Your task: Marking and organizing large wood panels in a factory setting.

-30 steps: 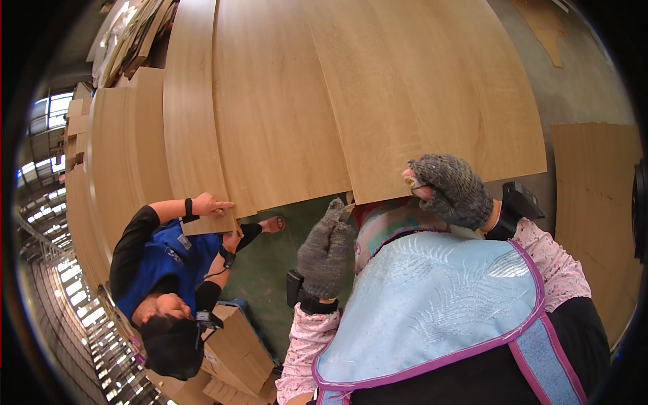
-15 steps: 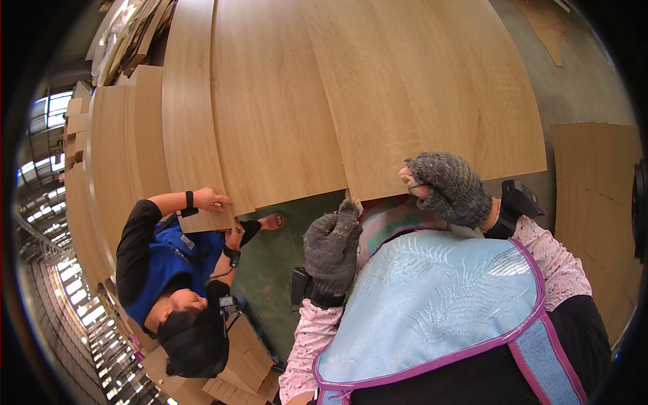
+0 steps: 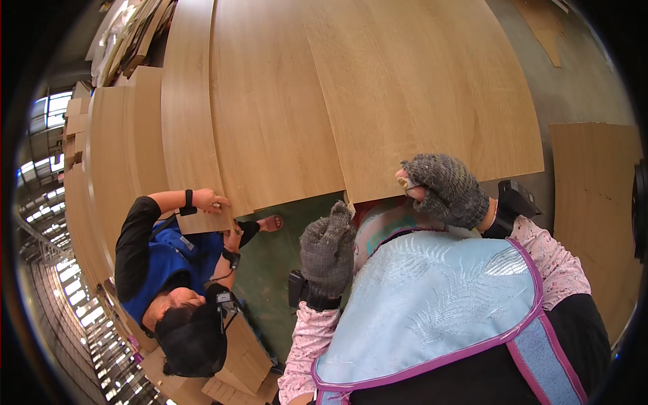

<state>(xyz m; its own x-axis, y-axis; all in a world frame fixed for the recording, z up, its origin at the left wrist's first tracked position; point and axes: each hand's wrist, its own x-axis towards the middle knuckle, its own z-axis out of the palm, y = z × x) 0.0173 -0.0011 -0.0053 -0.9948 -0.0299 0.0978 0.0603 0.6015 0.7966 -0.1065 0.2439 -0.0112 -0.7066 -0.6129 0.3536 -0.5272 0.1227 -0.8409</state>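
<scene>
Grey floor beyond a wood-grain board, its near edge by both curled, gloved hands, hold unclear.

Along my left rim I can make out a high industrial hall, where bright windows and rows of white light strips break up the dark roof framing, all bowed by my lens. Nearer in I have curved-looking stacks of brown boards, with loose sheets leaning in a bundle above them. The floor I see is green low in my view and grey concrete at upper right, where a torn cardboard piece lies above a big brown sheet.
</scene>
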